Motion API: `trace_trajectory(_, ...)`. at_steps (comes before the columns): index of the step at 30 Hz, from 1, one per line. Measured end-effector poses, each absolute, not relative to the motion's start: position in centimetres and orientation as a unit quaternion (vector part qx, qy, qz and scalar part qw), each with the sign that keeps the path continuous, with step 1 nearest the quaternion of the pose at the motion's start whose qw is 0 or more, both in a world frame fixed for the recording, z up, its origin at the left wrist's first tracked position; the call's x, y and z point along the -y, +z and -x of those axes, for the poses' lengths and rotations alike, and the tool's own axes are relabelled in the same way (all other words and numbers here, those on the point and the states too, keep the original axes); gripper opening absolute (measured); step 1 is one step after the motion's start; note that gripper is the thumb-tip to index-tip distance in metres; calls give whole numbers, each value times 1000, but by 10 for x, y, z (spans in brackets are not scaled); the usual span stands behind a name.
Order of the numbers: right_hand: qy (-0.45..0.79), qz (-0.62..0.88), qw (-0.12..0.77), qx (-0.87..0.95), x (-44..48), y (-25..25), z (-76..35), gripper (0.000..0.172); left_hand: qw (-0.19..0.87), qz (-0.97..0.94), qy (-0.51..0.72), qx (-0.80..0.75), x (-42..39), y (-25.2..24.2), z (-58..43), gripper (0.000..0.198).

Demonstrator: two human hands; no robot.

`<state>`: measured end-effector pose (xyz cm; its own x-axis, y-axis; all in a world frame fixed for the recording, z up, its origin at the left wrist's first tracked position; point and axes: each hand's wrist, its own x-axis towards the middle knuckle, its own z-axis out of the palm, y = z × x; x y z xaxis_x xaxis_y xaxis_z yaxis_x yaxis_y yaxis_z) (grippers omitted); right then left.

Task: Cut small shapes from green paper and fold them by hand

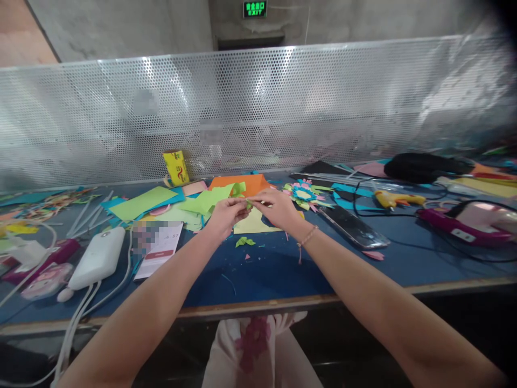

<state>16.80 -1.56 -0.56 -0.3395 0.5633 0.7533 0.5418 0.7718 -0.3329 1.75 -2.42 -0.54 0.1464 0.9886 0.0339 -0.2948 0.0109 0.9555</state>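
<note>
My left hand (231,214) and my right hand (278,207) meet over the middle of the blue table, fingertips pinched together. Between them is a small piece of green paper (249,205), mostly covered by the fingers. Beneath the hands lies a pale yellow sheet (254,223), with an orange sheet (238,185) behind it. Crumpled light green paper (205,199) spreads beside my left hand. To the right of my right hand sits a layered paper flower (304,195) in blue, pink and yellow. Small green scraps (244,242) lie nearer the table edge.
At left are a white power bank (99,257) with cables and a phone (158,248) with a lit screen. A dark phone (353,226), a yellow glue gun (398,200) and a purple power strip (464,227) lie right. A perforated metal screen (258,108) stands behind a yellow box (176,167).
</note>
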Motion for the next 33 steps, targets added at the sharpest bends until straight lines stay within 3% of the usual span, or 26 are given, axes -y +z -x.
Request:
trace_trajectory(13,75,358,455,812,19,-4,-171,18,593,-458,537,-388,26,-3,-20,9)
trace_trajectory(33,36,244,396,885,19,1,-186,27,628,-423,539,-370,31,1,-22,5)
